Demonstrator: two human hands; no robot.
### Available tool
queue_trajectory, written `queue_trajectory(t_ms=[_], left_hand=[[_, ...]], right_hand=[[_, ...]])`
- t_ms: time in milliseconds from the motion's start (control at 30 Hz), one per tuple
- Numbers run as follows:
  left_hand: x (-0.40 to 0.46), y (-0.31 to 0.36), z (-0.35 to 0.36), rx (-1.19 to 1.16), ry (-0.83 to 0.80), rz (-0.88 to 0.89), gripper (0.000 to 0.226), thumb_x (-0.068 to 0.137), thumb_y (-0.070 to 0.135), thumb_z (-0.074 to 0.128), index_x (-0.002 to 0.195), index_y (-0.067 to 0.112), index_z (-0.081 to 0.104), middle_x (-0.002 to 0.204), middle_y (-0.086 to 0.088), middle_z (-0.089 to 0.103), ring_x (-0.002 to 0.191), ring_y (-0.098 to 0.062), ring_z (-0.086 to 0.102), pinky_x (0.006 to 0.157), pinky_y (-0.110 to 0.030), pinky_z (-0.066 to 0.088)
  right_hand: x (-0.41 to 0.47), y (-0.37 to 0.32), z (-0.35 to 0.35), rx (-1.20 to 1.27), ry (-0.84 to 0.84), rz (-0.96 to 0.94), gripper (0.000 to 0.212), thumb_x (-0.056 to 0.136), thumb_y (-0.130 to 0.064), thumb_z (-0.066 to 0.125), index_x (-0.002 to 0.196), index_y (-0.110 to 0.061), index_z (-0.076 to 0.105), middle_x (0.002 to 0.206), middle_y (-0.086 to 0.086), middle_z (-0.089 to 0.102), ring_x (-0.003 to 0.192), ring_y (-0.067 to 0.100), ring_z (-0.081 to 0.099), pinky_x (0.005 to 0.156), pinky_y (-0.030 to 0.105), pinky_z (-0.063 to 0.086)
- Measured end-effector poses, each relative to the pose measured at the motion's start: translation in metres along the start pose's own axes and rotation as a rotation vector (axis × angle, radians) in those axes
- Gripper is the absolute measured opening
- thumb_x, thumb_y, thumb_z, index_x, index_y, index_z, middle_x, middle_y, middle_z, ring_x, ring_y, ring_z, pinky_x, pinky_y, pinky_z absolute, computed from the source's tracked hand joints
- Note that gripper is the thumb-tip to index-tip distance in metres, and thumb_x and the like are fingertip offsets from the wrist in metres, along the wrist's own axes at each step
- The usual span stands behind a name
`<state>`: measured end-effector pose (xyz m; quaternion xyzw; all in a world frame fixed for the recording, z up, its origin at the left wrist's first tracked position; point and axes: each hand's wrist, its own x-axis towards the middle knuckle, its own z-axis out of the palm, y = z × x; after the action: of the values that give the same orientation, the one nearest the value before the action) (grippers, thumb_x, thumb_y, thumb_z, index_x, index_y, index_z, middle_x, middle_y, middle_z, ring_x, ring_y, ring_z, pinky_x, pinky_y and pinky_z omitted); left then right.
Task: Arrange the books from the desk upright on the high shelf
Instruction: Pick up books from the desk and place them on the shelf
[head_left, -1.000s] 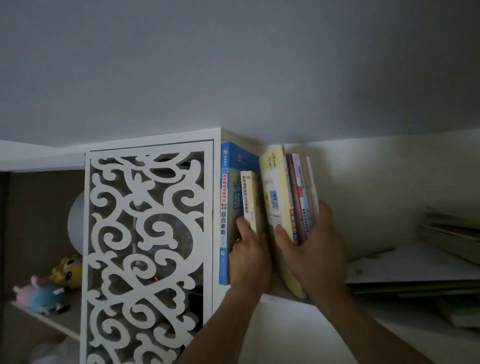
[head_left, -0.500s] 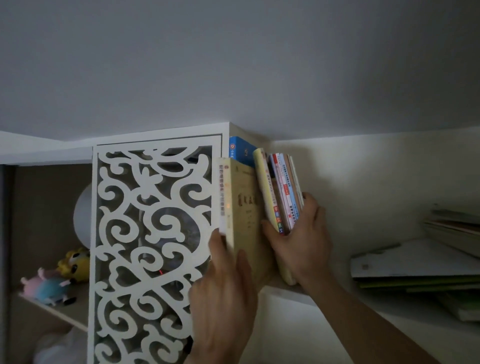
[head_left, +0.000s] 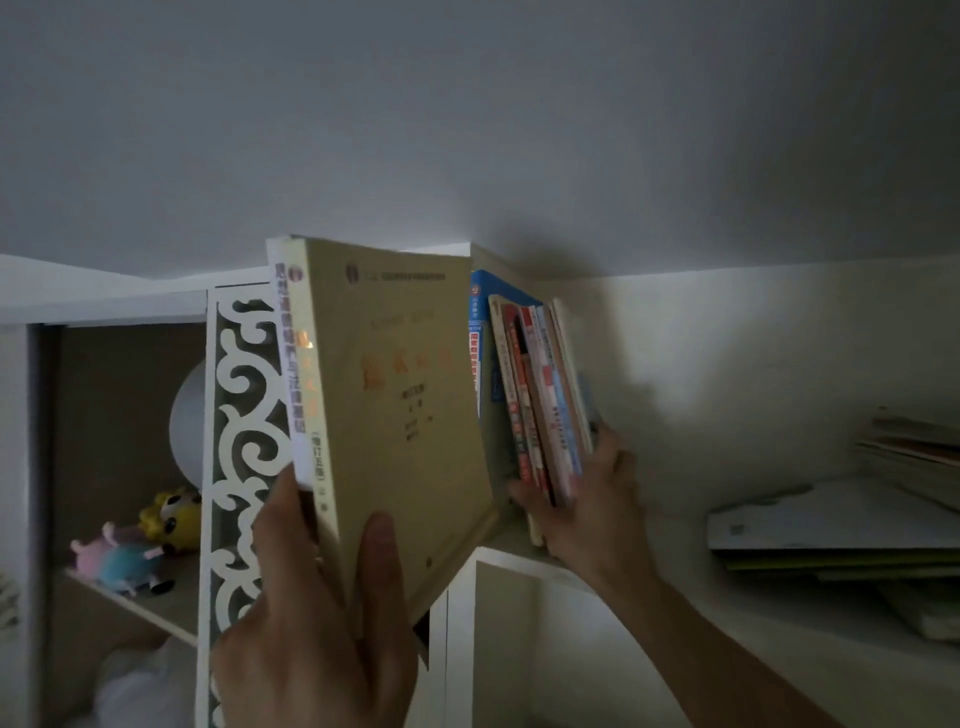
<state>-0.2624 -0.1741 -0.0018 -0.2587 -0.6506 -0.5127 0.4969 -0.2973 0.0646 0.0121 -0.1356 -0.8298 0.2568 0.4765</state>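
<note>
Head view: left hand (head_left: 311, 623) holds one book (head_left: 395, 415); perhaps six shelved.

A white fretwork panel (head_left: 241, 447) stands left of the fingers. Beyond it, plush toys (head_left: 137, 543) sit on a lower shelf beneath a pale round lamp (head_left: 188, 421). Flat papers (head_left: 831, 525) lie stacked to the far right.

held book (head_left: 395, 410) left of, before shelved books (head_left: 540, 395) | carved panel (head_left: 239, 415) behind it | toys (head_left: 140, 540) far left
</note>
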Motion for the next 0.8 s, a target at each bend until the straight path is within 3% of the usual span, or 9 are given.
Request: queue_trajectory(t_ms=[133, 167, 233, 300, 367, 467, 600, 700, 800], left_hand=[[0.007, 0.013, 0.001, -0.022, 0.011, 0.053, 0.051, 0.091, 0.026, 0.061, 0.136, 0.006, 0.05, 0.081, 0.011, 0.045, 0.065, 0.017, 0.026, 0.045, -0.008, 0.023], [0.007, 0.015, 0.002, -0.045, 0.013, 0.067, 0.051, 0.092, 0.026, 0.061, 0.137, 0.007, 0.049, 0.081, 0.013, 0.045, 0.066, 0.017, 0.027, 0.046, -0.018, 0.037], [0.006, 0.017, 0.004, -0.081, 0.021, 0.081, 0.049, 0.094, 0.029, 0.059, 0.137, 0.009, 0.047, 0.077, 0.022, 0.045, 0.066, 0.019, 0.031, 0.074, -0.01, 0.04], [0.007, 0.023, 0.008, -0.122, -0.014, 0.07, 0.047, 0.097, 0.034, 0.056, 0.136, 0.012, 0.044, 0.081, 0.031, 0.047, 0.053, 0.016, 0.037, 0.069, -0.011, 0.045], [0.008, 0.032, 0.02, -0.151, -0.016, 0.053, 0.045, 0.099, 0.035, 0.053, 0.136, 0.013, 0.042, 0.085, 0.031, 0.051, 0.05, 0.009, 0.051, 0.06, -0.005, 0.045], [0.009, 0.043, 0.047, -0.202, -0.038, 0.042, 0.041, 0.101, 0.034, 0.05, 0.135, 0.016, 0.039, 0.083, 0.024, 0.057, 0.062, 0.005, 0.06, 0.053, -0.008, 0.044], [0.018, 0.058, 0.086, -0.243, -0.053, 0.038, 0.037, 0.104, 0.036, 0.045, 0.135, 0.016, 0.038, 0.096, 0.006, 0.068, 0.062, -0.015, 0.065, 0.055, -0.037, 0.055], [0.018, 0.071, 0.111, -0.247, -0.068, 0.076, 0.04, 0.107, 0.031, 0.046, 0.142, 0.015, 0.035, 0.11, 0.003, 0.069, 0.069, -0.014, 0.069, 0.058, -0.034, 0.06], [0.006, 0.074, 0.135, -0.247, -0.096, 0.09, 0.041, 0.108, 0.038, 0.042, 0.143, 0.018, 0.033, 0.112, 0.006, 0.066, 0.073, -0.002, 0.066, 0.057, -0.019, 0.06]], right_hand=[[0.005, -0.021, 0.026, 0.043, -0.049, 0.063, 0.126, 0.07, -0.068, 0.076, 0.15, -0.033, -0.014, 0.146, 0.002, 0.011, 0.141, 0.038, 0.024, 0.107, 0.061, 0.044], [0.008, -0.018, 0.027, 0.053, -0.09, 0.102, 0.128, 0.065, -0.075, 0.074, 0.148, -0.039, -0.016, 0.146, -0.001, 0.009, 0.142, 0.039, 0.024, 0.106, 0.063, 0.044], [0.01, -0.009, 0.016, 0.043, -0.199, 0.128, 0.136, 0.054, -0.084, 0.067, 0.15, -0.041, -0.018, 0.152, 0.0, 0.009, 0.144, 0.037, 0.025, 0.108, 0.062, 0.043], [0.01, 0.0, -0.002, 0.119, -0.274, 0.094, 0.124, 0.065, -0.071, 0.072, 0.156, -0.04, -0.005, 0.156, 0.004, 0.025, 0.141, 0.03, 0.038, 0.11, 0.056, 0.044], [0.008, 0.007, -0.024, 0.244, -0.306, 0.055, 0.078, 0.089, -0.043, 0.068, 0.155, -0.039, 0.026, 0.143, -0.005, 0.052, 0.124, 0.018, 0.056, 0.105, 0.042, 0.05], [0.004, 0.008, -0.059, 0.45, -0.158, 0.169, 0.023, 0.105, -0.029, 0.053, 0.126, -0.036, 0.061, 0.122, -0.004, 0.068, 0.104, 0.012, 0.064, 0.082, 0.026, 0.052], [0.005, 0.007, -0.112, 0.75, 0.196, 0.309, 0.023, 0.104, -0.016, 0.051, 0.119, -0.012, 0.069, 0.113, 0.015, 0.071, 0.086, 0.018, 0.065, 0.068, 0.027, 0.051], [0.013, 0.003, -0.147, 0.825, 0.277, 0.309, 0.032, 0.105, -0.033, 0.05, 0.12, -0.014, 0.07, 0.119, 0.012, 0.071, 0.104, 0.025, 0.068, 0.085, 0.032, 0.053], [0.016, 0.0, -0.153, 0.508, 0.18, 0.188, 0.02, 0.097, -0.051, 0.059, 0.111, -0.039, 0.068, 0.122, 0.0, 0.069, 0.11, 0.018, 0.064, 0.092, 0.038, 0.051]])
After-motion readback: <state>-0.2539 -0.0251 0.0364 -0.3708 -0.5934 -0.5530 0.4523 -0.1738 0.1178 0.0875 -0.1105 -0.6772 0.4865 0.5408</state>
